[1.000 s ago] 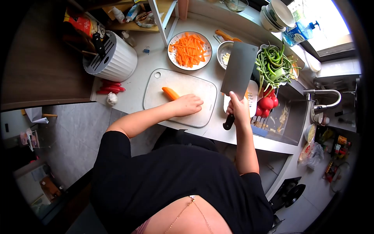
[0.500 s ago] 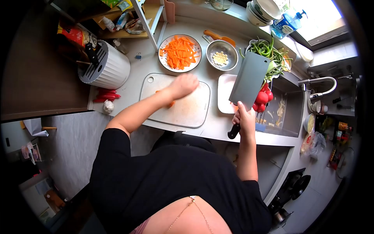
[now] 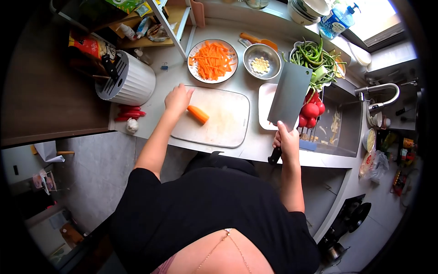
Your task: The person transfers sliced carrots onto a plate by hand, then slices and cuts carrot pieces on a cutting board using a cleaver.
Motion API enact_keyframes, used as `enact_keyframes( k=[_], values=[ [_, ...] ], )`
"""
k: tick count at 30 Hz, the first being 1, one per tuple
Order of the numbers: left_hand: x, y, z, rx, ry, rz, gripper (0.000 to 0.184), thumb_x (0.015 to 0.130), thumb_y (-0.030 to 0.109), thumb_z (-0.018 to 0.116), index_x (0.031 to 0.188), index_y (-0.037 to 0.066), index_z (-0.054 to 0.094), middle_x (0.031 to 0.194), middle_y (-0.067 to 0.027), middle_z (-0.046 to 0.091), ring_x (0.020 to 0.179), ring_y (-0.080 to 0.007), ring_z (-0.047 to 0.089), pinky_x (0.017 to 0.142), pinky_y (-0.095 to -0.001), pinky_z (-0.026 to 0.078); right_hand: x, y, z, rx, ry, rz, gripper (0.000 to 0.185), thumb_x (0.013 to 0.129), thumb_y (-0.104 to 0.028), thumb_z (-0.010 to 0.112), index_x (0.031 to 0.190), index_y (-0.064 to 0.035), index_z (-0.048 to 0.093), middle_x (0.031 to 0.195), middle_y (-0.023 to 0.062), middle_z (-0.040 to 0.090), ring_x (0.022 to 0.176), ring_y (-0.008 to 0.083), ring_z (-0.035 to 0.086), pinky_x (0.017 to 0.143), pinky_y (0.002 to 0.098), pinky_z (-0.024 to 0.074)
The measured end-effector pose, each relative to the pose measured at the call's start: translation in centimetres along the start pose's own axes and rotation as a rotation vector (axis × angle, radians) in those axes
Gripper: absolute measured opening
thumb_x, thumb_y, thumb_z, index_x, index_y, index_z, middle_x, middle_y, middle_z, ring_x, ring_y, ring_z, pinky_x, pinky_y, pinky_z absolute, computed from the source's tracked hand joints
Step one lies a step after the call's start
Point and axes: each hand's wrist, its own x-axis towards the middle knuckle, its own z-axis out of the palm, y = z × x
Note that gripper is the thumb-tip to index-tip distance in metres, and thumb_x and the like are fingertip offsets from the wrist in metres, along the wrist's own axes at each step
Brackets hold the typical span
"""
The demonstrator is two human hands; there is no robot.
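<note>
left hand (image 3: 178,98): at board (image 3: 226,116) corner, fingers unclear; right hand (image 3: 287,139): fingers clasping cleaver (image 3: 290,93); carrot (image 3: 198,114): on board

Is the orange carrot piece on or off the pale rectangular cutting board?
On: the orange carrot piece lies within the outline of the pale rectangular cutting board.

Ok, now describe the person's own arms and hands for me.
The black top has plain short sleeves that leave both forearms bare. The left hand and right hand are ungloved, and no watch or bracelet shows at either wrist. I can make out no ring, though finger details are too small to be sure.
</note>
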Motion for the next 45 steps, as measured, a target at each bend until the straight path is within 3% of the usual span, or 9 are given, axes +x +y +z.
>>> enact_keyframes(
  k=[5,12,15,18,22,25,28,32,45],
  values=[
    [-3.9,-1.6,4.9,-0.322,-0.112,-0.222,0.059,0.084,0.050,0.061,0.103,-0.005,0.053,0.094,-0.0249,0.066,0.088,-0.0410,0.064,0.075,-0.0464,0.051,0.6,0.9,0.8,-0.007,-0.062,0.087,0.019,0.094,-0.022,0.055,0.084,-0.0085,0.046,0.053,-0.0045,0.035,0.039,0.0070,0.032,0.040,0.0260,0.0339],
    [-4.4,1.2,5.0,-0.683,0.008,0.011,0.038,0.082,0.025,0.067,0.106,0.001,0.050,0.093,-0.0190,0.063,0.086,-0.0361,0.062,0.077,-0.0412,0.051,0.5,1.7,2.5,-0.065,-0.154,0.084,0.018,0.093,-0.020,0.055,0.084,-0.0076,0.046,0.054,-0.0025,0.037,0.038,0.0082,0.034,0.039,0.0263,0.0346],
    [-6.3,3.3,4.4,-0.707,0.257,0.329,0.030,0.083,0.016,0.066,0.105,0.004,0.049,0.102,-0.0161,0.058,0.088,-0.0338,0.059,0.075,-0.0398,0.051,0.5,2.9,2.1,-0.084,-0.162,0.091,0.021,0.094,-0.019,0.056,0.082,-0.0029,0.049,0.054,0.0005,0.043,0.040,0.0097,0.041,0.038,0.0269,0.0375],
    [-7.1,3.6,6.6,-0.261,0.537,0.798,0.027,0.083,0.013,0.063,0.105,0.006,0.049,0.110,-0.0152,0.052,0.092,-0.0324,0.057,0.074,-0.0396,0.051,0.4,3.6,1.8,-0.134,-0.160,0.084,0.022,0.093,-0.020,0.056,0.083,-0.0021,0.050,0.054,0.0008,0.044,0.040,0.0097,0.043,0.038,0.0269,0.0383],
    [-9.9,3.7,9.7,-0.143,0.349,0.881,0.022,0.082,0.013,0.060,0.104,0.010,0.055,0.114,-0.0149,0.049,0.092,-0.0297,0.056,0.075,-0.0391,0.051,0.4,4.4,1.6,-0.195,-0.149,0.084,0.022,0.093,-0.020,0.056,0.084,-0.0010,0.052,0.054,0.0006,0.046,0.040,0.0096,0.044,0.039,0.0274,0.0386],
    [-11.3,4.1,11.2,-0.149,0.291,0.849,0.025,0.082,0.017,0.063,0.105,0.010,0.058,0.114,-0.0152,0.048,0.091,-0.0286,0.056,0.074,-0.0378,0.051,0.2,4.7,1.7,-0.278,-0.145,0.044,0.024,0.093,-0.023,0.056,0.085,0.0000,0.055,0.054,-0.0007,0.046,0.042,0.0071,0.045,0.039,0.0262,0.0384],
    [-11.7,4.4,10.2,-0.301,0.223,0.787,0.030,0.082,0.016,0.067,0.109,0.008,0.057,0.114,-0.0159,0.050,0.095,-0.0306,0.056,0.080,-0.0394,0.050,0.3,4.5,2.1,-0.478,-0.106,0.033,0.026,0.092,-0.022,0.056,0.086,0.0027,0.058,0.057,0.0091,0.056,0.046,0.0202,0.056,0.046,0.0350,0.0455],
    [-9.8,4.2,10.1,-0.460,0.280,0.703,0.030,0.083,0.010,0.065,0.112,0.003,0.057,0.118,-0.0170,0.050,0.105,-0.0352,0.053,0.090,-0.0414,0.046,0.8,6.8,2.9,-0.786,-0.079,-0.365,0.024,0.088,-0.019,0.055,0.086,0.0044,0.060,0.079,0.0284,0.061,0.079,0.0466,0.058,0.072,0.0501,0.0470],
    [-10.0,7.2,12.8,-0.519,0.386,0.604,0.031,0.083,0.007,0.061,0.111,-0.001,0.051,0.115,-0.0213,0.047,0.107,-0.0404,0.046,0.094,-0.0462,0.039,0.0,9.5,5.3,-1.054,-0.085,-0.347,0.018,0.090,-0.020,0.053,0.091,-0.0016,0.055,0.067,0.0214,0.062,0.064,0.0402,0.061,0.061,0.0490,0.0479]
  ],
)
